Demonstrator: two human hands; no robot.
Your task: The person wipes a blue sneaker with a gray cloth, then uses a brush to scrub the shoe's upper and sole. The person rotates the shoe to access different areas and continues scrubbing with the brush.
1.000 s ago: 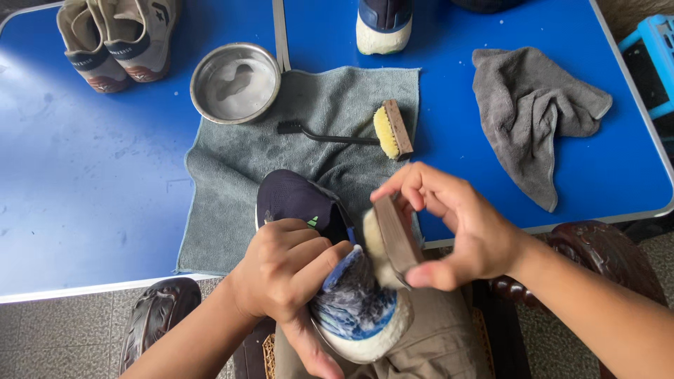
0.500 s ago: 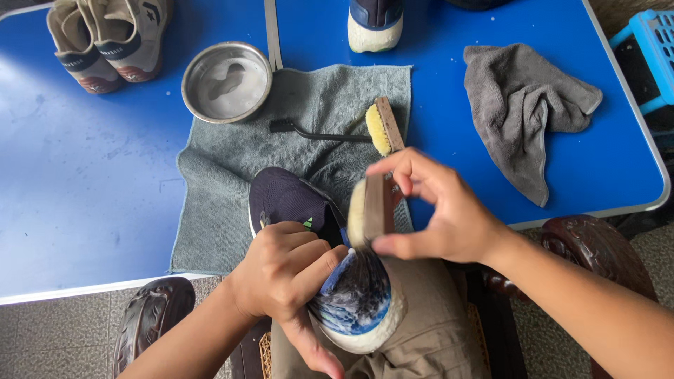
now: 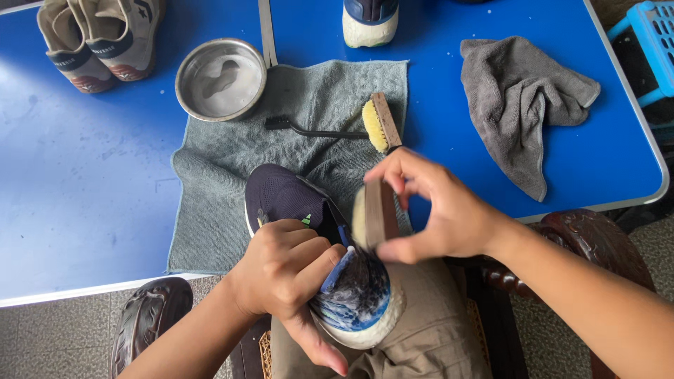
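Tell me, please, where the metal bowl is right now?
The metal bowl sits upper left in the head view, at the grey mat's corner, right of the beige shoes.

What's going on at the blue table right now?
A person's left hand grips a dark sneaker resting on their lap, while the right hand presses a wooden brush against it. On the grey towel lie a second brush and a metal bowl.

Rel. to grey mat [image 3: 232, 161]: dark sneaker [image 3: 281, 196] at its near edge, heel/opening hidden by left hand [image 3: 281, 270]. Brush [image 3: 372, 214] in right hand [image 3: 435, 210] motion-blurred, bristles unclear. Beyond mat, white-toed shoe [image 3: 370, 21] and tan shoe pair [image 3: 102, 38] cut by top edge.
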